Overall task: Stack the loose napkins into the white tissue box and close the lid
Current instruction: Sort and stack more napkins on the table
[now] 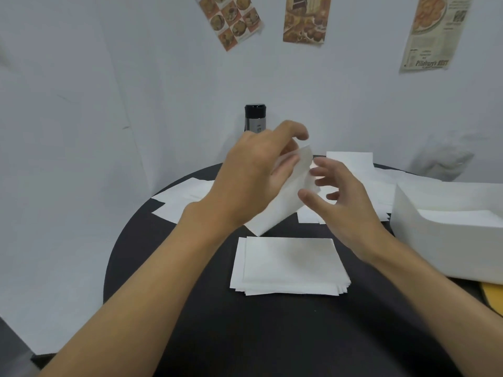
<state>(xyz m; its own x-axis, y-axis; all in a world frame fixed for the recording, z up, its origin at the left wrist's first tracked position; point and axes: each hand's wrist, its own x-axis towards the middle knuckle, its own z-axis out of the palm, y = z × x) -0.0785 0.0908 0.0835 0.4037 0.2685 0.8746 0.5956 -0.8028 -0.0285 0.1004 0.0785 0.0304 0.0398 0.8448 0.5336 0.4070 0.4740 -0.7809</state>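
My left hand (253,178) holds a white napkin (285,202) up above the round black table (190,308), thumb and fingers curled round its top edge. Just to the right, my right hand (340,202) hovers with fingers spread and relaxed, close to the napkin's right edge; I cannot tell if it touches. A squared stack of napkins (288,265) lies flat in front of me. Loose napkins lie at the table's far left (182,197) and far right (351,161). The white tissue box (446,240) stands open at the right edge, with napkins inside.
A dark cylindrical bottle (255,118) stands at the back of the table behind my left hand. Something yellow (492,297) shows under the box at the right. Food posters hang on the white wall.
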